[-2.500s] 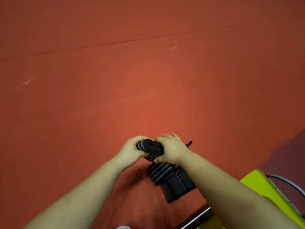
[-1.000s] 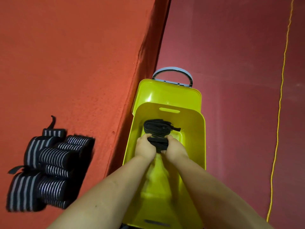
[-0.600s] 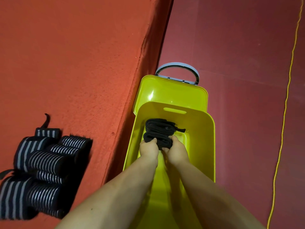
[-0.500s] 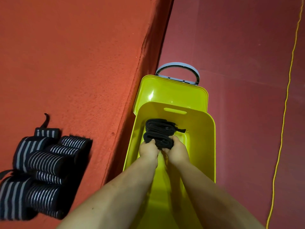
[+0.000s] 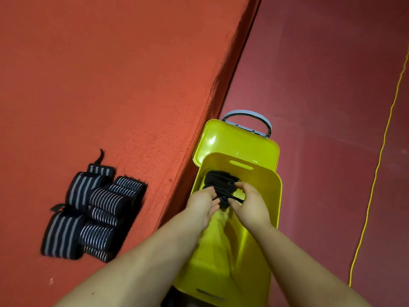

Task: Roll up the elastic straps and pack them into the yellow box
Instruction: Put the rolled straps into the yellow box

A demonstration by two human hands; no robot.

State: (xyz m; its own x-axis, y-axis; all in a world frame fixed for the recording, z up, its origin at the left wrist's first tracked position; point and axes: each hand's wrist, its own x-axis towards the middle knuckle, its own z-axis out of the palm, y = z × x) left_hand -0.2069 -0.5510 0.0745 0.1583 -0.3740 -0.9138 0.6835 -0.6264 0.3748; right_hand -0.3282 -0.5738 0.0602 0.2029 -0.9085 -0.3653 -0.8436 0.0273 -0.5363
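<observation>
left hand [image 5: 202,203]: seen inside the yellow box [image 5: 269,196], on the left side of the black rolls; its fingers are now loosened and lightly spread, the tips touching the nearer roll rather than clamped round it as half a second ago.
right hand [image 5: 251,206]: on the right side of the same roll; fingers curled over its top, thumb below, so the roll [image 5: 223,197] seems to be lightly pinched; how firmly cannot be told.
change: a second ago one roll was carried between both hands down into the box; it has since been set against the roll already lying there, and the grip has been relaxed on the left.
black rolls: two are judged to lie together near the far wall of the box, the farther one [image 5: 218,177] just under the slot in that wall, the nearer one touching it.
box lid [image 5: 234,142]: hinged open beyond the far wall, its grey handle [image 5: 247,114] at the far edge.
striped straps [image 5: 93,209]: a pile left on the orange mat [image 5: 110,74], near its right edge, well apart from the box; most appear rolled already.
meaning for the task: one more roll is judged as delivered; release by the right hand is not yet complete, and the pile on the mat remains to be packed.
risk: the roll may spring loose if let go carelessly.
</observation>
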